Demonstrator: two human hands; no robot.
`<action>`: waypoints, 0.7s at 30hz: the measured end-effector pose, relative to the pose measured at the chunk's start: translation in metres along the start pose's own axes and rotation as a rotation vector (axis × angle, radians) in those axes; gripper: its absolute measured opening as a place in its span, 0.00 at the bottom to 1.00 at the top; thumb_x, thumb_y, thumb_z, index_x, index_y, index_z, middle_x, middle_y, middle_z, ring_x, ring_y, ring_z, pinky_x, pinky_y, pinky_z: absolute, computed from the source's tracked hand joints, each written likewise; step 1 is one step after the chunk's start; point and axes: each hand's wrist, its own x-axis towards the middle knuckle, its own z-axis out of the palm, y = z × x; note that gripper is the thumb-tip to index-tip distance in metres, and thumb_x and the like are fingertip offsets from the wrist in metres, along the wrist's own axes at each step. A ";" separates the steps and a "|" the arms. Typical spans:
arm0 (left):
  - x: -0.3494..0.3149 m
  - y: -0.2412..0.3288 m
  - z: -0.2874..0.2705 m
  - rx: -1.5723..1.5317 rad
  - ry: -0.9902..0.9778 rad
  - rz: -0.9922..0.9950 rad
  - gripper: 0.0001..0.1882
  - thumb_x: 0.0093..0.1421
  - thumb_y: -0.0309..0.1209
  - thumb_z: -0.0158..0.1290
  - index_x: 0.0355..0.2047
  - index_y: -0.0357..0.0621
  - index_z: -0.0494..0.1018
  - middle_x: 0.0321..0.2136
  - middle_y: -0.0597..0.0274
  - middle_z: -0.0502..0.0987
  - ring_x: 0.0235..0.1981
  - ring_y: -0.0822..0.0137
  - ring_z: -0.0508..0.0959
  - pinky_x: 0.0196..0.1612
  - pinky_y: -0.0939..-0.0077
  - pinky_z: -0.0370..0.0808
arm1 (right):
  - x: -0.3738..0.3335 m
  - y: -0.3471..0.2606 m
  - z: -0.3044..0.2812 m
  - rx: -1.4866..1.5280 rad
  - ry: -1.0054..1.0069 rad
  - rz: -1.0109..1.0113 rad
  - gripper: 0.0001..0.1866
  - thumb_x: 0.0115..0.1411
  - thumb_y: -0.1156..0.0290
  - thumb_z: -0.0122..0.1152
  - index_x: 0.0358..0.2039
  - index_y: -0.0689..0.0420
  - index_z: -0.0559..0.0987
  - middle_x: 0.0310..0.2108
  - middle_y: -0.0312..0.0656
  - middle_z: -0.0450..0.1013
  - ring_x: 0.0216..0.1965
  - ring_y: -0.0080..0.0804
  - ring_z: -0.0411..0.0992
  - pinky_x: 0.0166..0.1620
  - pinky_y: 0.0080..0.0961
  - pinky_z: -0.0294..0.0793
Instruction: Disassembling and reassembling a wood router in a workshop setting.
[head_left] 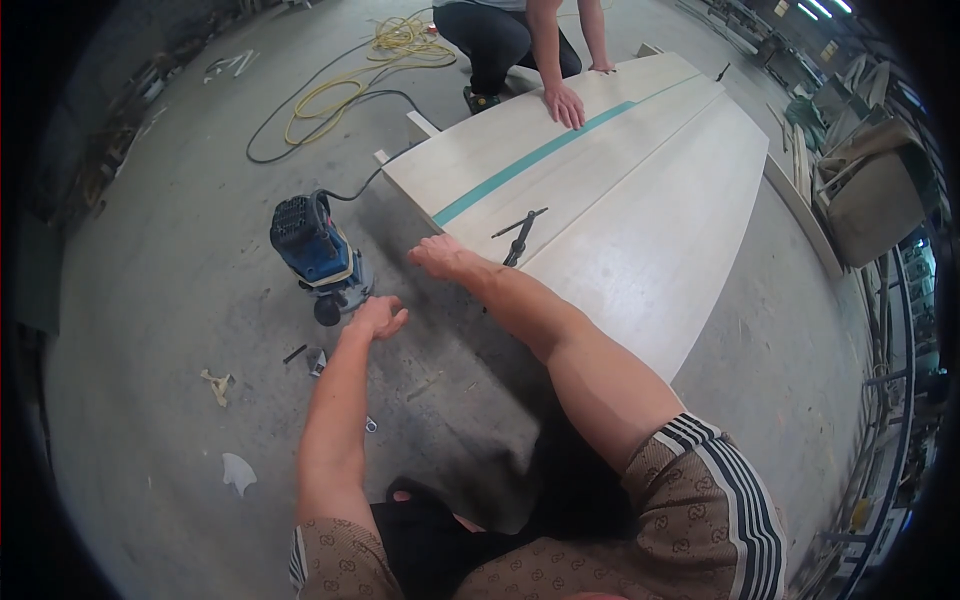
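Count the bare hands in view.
4: the left hand beside the blue-and-black power router; the right hand near a corner of the pale flat panel; a co-worker's hand on that panel beside its green strip; the co-worker's other hand at the panel's edge.

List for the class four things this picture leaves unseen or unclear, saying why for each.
- Head view: the co-worker's head; the top edge cuts off the co-worker.
- Head view: the underside of the blue power tool, hidden by its own body.
- Head view: part of the black clamp, hidden behind the right forearm.
- Head view: whether the left hand touches the tool's base; overlap and small detail obscure it.
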 end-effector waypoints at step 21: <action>0.002 0.000 -0.001 0.002 0.003 0.009 0.22 0.55 0.46 0.47 0.46 0.48 0.72 0.44 0.48 0.74 0.48 0.50 0.72 0.52 0.59 0.67 | 0.002 0.003 0.003 0.029 0.019 -0.020 0.06 0.48 0.72 0.54 0.28 0.50 0.78 0.28 0.43 0.75 0.33 0.42 0.75 0.34 0.37 0.73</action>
